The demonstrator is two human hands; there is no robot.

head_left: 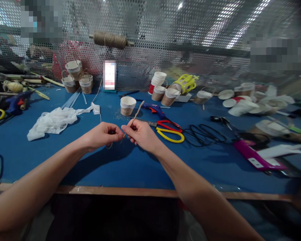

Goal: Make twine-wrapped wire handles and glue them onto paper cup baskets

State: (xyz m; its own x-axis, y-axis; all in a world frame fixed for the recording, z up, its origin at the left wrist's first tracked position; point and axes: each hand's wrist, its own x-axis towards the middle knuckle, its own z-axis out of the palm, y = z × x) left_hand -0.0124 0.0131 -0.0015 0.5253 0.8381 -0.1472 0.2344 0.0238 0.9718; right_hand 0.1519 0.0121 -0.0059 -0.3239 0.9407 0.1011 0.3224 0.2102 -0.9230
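Note:
Above the middle of the blue table, both my hands are closed on a piece of jute twine (137, 112). My right hand (142, 133) pinches it between thumb and fingers, and a twisted length sticks up past the knuckles. At the lower end, my left hand (104, 135) pinches the twine close to the right fingertips. Just beyond the hands stands a paper cup (127, 106), wrapped in brown jute below a white rim. Scissors (170, 130) with red and yellow handles lie right of my right hand, with a blue glue gun (154, 110) behind them.
A crumpled white cloth (54, 122) lies at left. A twine spool (109, 39) hangs on the mesh, a strand running down to the table. Wrapped baskets (74, 71) stand at back left, more cups (170, 96) at back right. A black cable (203, 135) and purple power strip (256, 155) lie right.

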